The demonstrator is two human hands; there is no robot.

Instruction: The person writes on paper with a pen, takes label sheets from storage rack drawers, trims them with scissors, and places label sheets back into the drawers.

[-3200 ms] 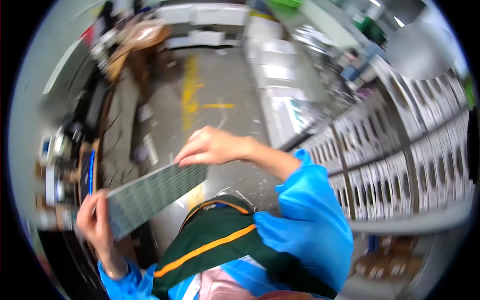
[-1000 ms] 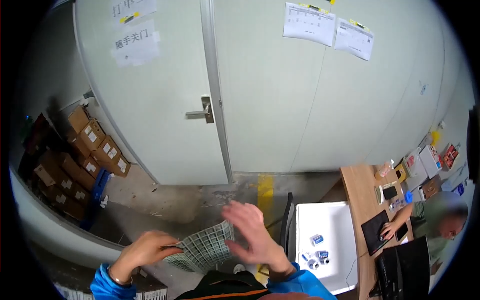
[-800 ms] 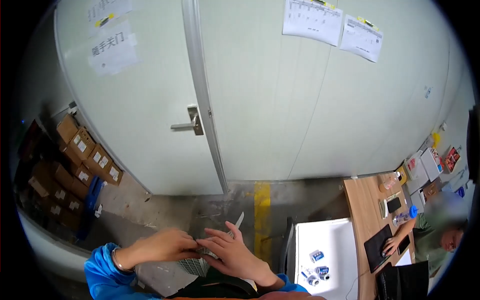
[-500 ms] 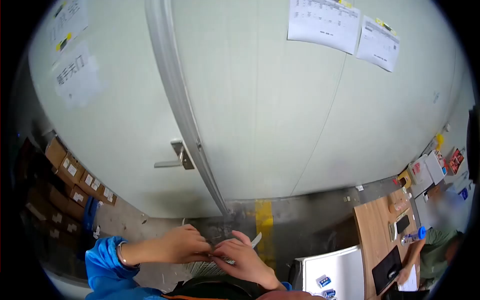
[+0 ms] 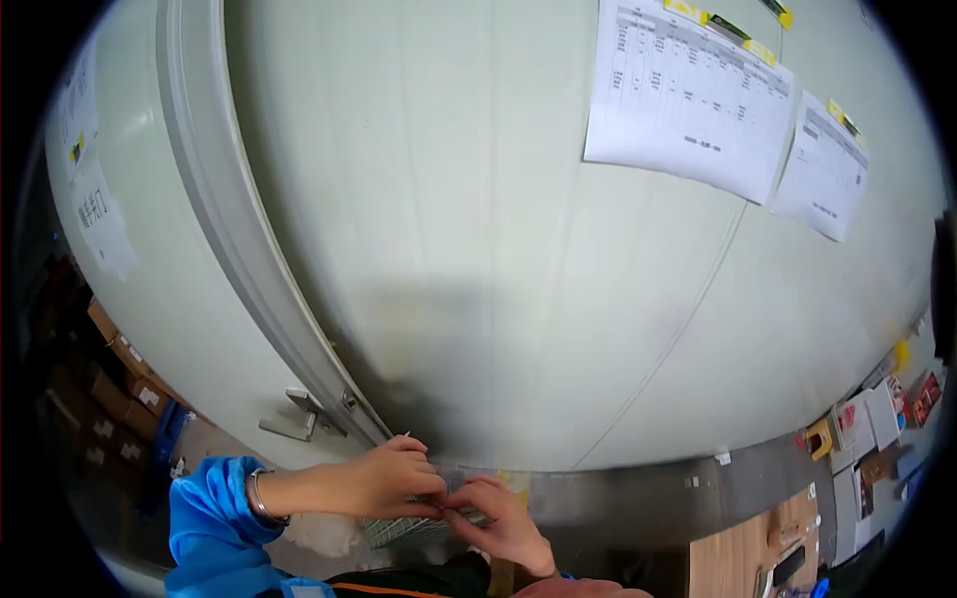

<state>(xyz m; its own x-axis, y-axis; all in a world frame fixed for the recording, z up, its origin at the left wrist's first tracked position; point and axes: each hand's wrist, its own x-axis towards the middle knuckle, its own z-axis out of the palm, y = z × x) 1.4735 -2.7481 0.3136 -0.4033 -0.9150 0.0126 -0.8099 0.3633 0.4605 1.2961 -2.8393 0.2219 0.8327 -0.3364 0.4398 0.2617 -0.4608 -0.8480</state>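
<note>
My left hand (image 5: 394, 481), with a bracelet at its wrist, is closed on the edge of a green gridded sheet (image 5: 399, 530) at the bottom centre. My right hand (image 5: 500, 523) meets it from the right, its fingers bent and pinched together at the sheet's top edge, touching the left fingertips. The two hands hide most of the sheet. Its grid shows below my left hand.
A pale wall with two taped papers (image 5: 690, 98) stands close in front. A door handle (image 5: 299, 417) is at the left, with cardboard boxes (image 5: 140, 394) beyond. A wooden desk (image 5: 733, 553) and stacked containers (image 5: 855, 429) are at the lower right.
The view has come closer to the wall, and the desk has slid down and partly out of view. My right hand, earlier spread, has come to the sheet beside my left.
</note>
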